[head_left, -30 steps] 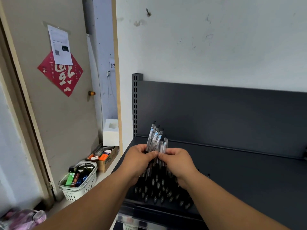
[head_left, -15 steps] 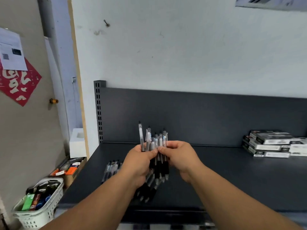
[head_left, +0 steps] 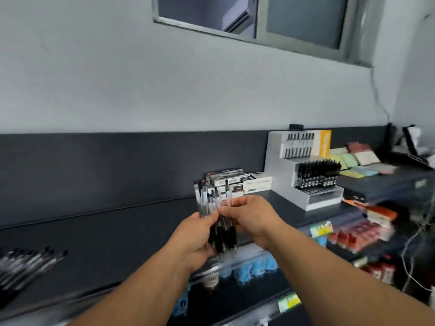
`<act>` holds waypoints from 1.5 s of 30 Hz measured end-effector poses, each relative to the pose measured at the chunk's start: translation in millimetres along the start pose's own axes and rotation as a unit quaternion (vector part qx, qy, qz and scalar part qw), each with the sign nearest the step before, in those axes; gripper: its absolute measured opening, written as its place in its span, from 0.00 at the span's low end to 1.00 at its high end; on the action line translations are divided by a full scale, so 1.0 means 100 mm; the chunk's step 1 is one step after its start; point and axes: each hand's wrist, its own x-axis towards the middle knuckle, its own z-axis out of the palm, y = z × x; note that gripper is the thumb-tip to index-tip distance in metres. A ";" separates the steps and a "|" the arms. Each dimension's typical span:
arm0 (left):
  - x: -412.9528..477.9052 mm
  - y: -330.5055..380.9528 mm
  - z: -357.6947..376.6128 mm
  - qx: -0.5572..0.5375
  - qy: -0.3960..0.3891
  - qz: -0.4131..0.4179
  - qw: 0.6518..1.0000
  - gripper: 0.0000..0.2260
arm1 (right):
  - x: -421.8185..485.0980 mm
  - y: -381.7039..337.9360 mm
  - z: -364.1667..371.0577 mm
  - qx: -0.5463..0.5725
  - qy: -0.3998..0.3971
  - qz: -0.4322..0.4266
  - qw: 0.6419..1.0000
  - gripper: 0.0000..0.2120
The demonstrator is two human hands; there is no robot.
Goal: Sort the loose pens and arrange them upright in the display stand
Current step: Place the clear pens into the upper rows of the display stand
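Both hands are clamped on a bundle of pens (head_left: pixel 206 201), held upright above the front of the dark, matte shelf (head_left: pixel 106 231). The left hand (head_left: pixel 194 240) curls its fingers round the lower part of the bundle, where the thick black rubbery grips sit side by side. The right hand (head_left: pixel 253 216) pinches the clear plastic barrels higher up between thumb and fingertips. The slim, transparent barrels fan slightly apart at the top; motion blur hides their finer detail.

To the right, on the same shelf and well apart from the hands, stands the display stand (head_left: pixel 279 182), a pale, boxy, stepped block with flat faces. Its middle tier carries a dense row of standing pens (head_left: pixel 317 171), black-topped and upright, and the upper tier shows another row of dark tips. Between the bundle and the stand lies a stack of flat, rectangular boxes (head_left: pixel 237 181) in black and white card. At the far left edge, loose pens (head_left: pixel 28 262) lie flat on the shelf in a slanted, blurred heap. Pastel paper pads (head_left: pixel 353 158) lie beyond the stand.
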 end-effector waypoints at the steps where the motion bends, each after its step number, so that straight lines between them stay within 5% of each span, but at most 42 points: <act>1: 0.01 -0.07 0.25 0.001 -0.010 -0.004 1.000 0.08 | -0.02 0.01 -0.27 -0.003 0.016 -0.002 1.000 0.11; 8: 0.20 -0.57 1.77 0.007 -0.060 0.005 0.998 0.08 | -0.07 0.13 -1.85 -0.005 0.075 -0.032 0.997 0.10; 13: 0.47 -0.64 2.39 0.052 -0.064 0.047 0.995 0.08 | 0.05 0.09 -2.53 -0.004 0.087 -0.046 0.995 0.02; 17: 0.84 -0.67 2.72 0.091 -0.050 0.087 0.991 0.08 | 0.33 0.07 -2.89 0.002 0.115 -0.068 0.991 0.05; 25: 1.91 -0.45 3.25 0.079 -0.053 0.148 0.984 0.08 | 1.33 -0.11 -3.45 -0.052 0.162 -0.096 0.981 0.12; 33: 2.71 0.08 3.66 0.083 -0.046 0.180 0.979 0.07 | 2.28 -0.46 -4.04 -0.112 0.210 -0.151 0.959 0.08; 39: 3.03 0.17 3.65 0.101 0.004 0.189 0.977 0.07 | 2.89 -0.50 -4.25 -0.071 0.152 -0.145 0.975 0.09; 45: 3.19 0.14 3.67 0.131 0.051 0.218 0.966 0.06 | 3.45 -0.47 -4.25 -0.258 0.111 -0.176 0.943 0.05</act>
